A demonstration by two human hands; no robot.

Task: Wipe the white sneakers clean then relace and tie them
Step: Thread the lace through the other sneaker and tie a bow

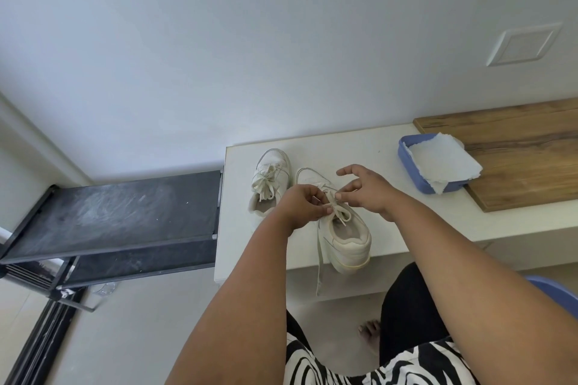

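Two white leather sneakers sat on the smooth white table. The far sneaker wore a floppy tied bow. The near sneaker, chunky-soled, overhung the table's edge, one flat lace dangling. The left hand and right hand each pinched lace, other fingers loose. Crinkled paper towel filled a blue plastic tray.

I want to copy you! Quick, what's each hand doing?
Left hand: pinching the lace of the near sneaker.
Right hand: pinching the same lace, other fingers spread.
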